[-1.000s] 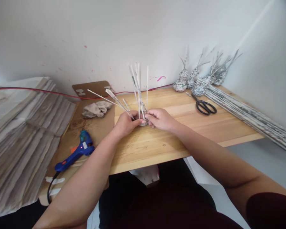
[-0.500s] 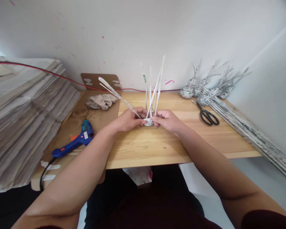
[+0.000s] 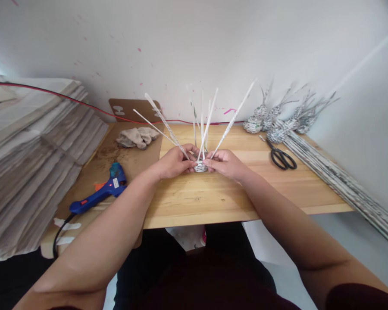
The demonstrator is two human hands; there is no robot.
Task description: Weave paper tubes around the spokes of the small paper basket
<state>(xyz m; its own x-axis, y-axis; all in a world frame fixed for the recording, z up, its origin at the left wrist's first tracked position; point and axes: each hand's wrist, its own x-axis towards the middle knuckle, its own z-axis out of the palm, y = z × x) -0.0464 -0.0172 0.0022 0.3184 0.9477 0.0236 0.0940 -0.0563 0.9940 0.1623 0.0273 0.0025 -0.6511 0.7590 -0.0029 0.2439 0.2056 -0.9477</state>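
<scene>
Through the head camera I have the woven base (image 3: 200, 167) over the middle of the bench (image 3: 194, 198), between the two hands and in front of the wall; I can't tell whether its underside touches the wood. It is a squat little cup, and its paper spokes run upward, their free ends pointing up and away from me. The long axis of the whole piece goes roughly upright through the cup. The middle spokes (image 3: 208, 122) stand steepest, close together and partly crossing. The left spoke (image 3: 158, 113) slants up to the left, with a thinner one leaning lower beside it, and the right spoke (image 3: 233, 119) slants up to the right, so I read the outline as an open fan.

On my left hand (image 3: 174, 163) the grip is narrow, thumb in front, pinching the cup's left side. On my right hand (image 3: 225, 164) the grip is likewise narrow, thumb and fingers closed on the right side, next to the foot of the right spoke. Well off to my right lie black scissors (image 3: 283, 159); to my left, a blue glue gun (image 3: 98, 197).
</scene>
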